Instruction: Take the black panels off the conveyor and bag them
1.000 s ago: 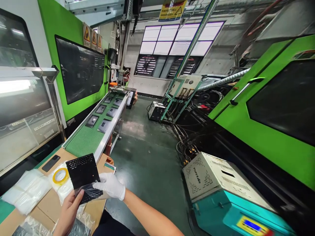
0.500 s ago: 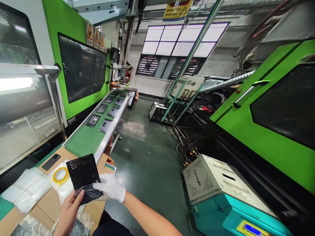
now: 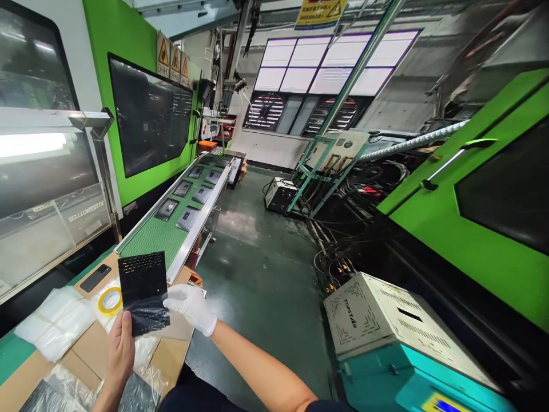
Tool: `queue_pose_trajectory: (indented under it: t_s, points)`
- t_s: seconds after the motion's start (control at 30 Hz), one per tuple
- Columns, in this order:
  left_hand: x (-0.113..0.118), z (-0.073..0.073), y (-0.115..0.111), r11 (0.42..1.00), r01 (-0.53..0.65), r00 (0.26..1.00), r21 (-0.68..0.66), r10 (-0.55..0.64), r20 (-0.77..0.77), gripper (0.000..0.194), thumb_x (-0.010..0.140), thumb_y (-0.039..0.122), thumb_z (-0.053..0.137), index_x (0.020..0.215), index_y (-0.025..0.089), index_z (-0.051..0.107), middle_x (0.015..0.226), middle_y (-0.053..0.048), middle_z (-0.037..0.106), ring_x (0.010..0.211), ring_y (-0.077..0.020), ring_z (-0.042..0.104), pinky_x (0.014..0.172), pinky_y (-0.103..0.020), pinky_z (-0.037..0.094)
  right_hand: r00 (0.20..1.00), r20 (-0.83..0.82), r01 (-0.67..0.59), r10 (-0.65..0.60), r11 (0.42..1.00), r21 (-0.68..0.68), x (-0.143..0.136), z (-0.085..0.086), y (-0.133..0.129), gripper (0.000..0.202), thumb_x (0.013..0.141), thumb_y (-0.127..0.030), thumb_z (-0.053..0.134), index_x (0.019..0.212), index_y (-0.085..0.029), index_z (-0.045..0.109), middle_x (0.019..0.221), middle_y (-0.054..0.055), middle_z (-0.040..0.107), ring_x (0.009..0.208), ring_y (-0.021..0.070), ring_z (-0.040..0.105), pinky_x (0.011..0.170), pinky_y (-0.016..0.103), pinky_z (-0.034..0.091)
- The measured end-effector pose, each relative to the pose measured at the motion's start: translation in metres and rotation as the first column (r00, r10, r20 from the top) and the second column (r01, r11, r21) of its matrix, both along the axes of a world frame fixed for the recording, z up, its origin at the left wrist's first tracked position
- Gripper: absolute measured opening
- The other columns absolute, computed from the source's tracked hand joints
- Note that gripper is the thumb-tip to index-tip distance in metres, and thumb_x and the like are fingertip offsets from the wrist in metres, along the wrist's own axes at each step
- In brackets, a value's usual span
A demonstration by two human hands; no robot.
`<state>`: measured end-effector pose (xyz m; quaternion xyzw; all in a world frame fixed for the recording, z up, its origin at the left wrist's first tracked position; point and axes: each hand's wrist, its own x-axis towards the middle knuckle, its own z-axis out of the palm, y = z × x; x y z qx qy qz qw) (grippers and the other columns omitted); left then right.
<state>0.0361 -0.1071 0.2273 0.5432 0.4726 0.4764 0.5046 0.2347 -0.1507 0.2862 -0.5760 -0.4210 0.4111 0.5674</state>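
A flat black panel with rows of slots along its top edge stands nearly upright before me. A clear plastic bag covers its lower part. My bare left hand grips the panel's lower left edge, thumb in front. My right hand, in a white glove, pinches the right edge near the bag's rim; whether it grips panel, bag or both is hard to tell. Just left of the panel lies a roll of yellow tape on white plastic. Bagged dark panels lie at the lower left.
A green conveyor belt carries several dark panels. A phone and a stack of clear bags lie on the cardboard-topped table. At right stand a teal and cream machine and a green machine.
The panel has turned more upright and sits slightly higher. Both hands have moved up a little, staying at its sides. The whole view has shifted slightly.
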Motion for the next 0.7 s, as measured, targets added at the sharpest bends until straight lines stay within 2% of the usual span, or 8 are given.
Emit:
queue_pose_trajectory:
  t_s: [0.17, 0.33, 0.43, 0.57, 0.7]
  points:
    - [-0.001, 0.009, 0.008, 0.994, -0.051, 0.998, 0.097, 0.048, 0.035, 0.045, 0.095, 0.065, 0.05, 0.101, 0.026, 0.074, 0.104, -0.011, 0.076, 0.104, -0.0358, 0.067, 0.091, -0.046, 0.053, 0.997, 0.057, 0.052, -0.057, 0.995, 0.083, 0.01, 0.011, 0.011, 0.018, 0.065, -0.041, 0.083, 0.07, -0.024, 0.081, 0.079, 0.004, 0.08, 0.076, 0.0255, 0.073, 0.077, 0.038, 0.058]
    - [0.002, 0.026, 0.012, 0.975, -0.086, 0.996, 0.207, 0.089, -0.003, 0.059, 0.095, 0.073, 0.046, 0.094, 0.02, 0.071, 0.089, -0.01, 0.071, 0.095, -0.0315, 0.067, 0.088, -0.043, 0.053, 0.994, 0.098, 0.031, -0.044, 0.991, 0.133, 0.01, 0.025, 0.014, 0.021, 0.07, -0.039, 0.08, 0.077, -0.02, 0.081, 0.085, 0.006, 0.081, 0.083, 0.0254, 0.073, 0.083, 0.038, 0.058]
    - [0.005, 0.037, 0.016, 0.954, -0.135, 0.99, 0.267, 0.143, -0.009, 0.065, 0.093, 0.079, 0.042, 0.086, 0.02, 0.069, 0.081, -0.008, 0.067, 0.088, -0.0276, 0.065, 0.083, -0.04, 0.053, 0.994, 0.09, 0.044, -0.06, 0.986, 0.163, 0.007, 0.033, 0.018, 0.023, 0.072, -0.039, 0.078, 0.08, -0.017, 0.079, 0.087, 0.009, 0.081, 0.085, 0.0255, 0.073, 0.086, 0.04, 0.058]
    - [0.004, 0.048, 0.019, 0.939, -0.146, 0.984, 0.311, 0.17, -0.051, 0.07, 0.092, 0.084, 0.037, 0.082, 0.021, 0.066, 0.081, -0.008, 0.066, 0.078, -0.0243, 0.062, 0.076, -0.038, 0.053, 0.996, 0.046, 0.061, -0.072, 0.979, 0.196, 0.005, 0.042, 0.023, 0.023, 0.07, -0.042, 0.08, 0.079, -0.02, 0.077, 0.086, 0.007, 0.08, 0.084, 0.0235, 0.072, 0.085, 0.038, 0.058]
    - [0.001, 0.052, 0.013, 0.941, -0.123, 0.984, 0.314, 0.156, -0.084, 0.069, 0.092, 0.084, 0.037, 0.08, 0.021, 0.062, 0.076, -0.005, 0.063, 0.073, -0.0225, 0.057, 0.072, -0.036, 0.05, 0.997, 0.047, 0.045, -0.057, 0.973, 0.224, 0.002, 0.048, 0.021, 0.018, 0.071, -0.039, 0.079, 0.079, -0.022, 0.076, 0.085, 0.004, 0.079, 0.083, 0.0212, 0.072, 0.084, 0.036, 0.058]
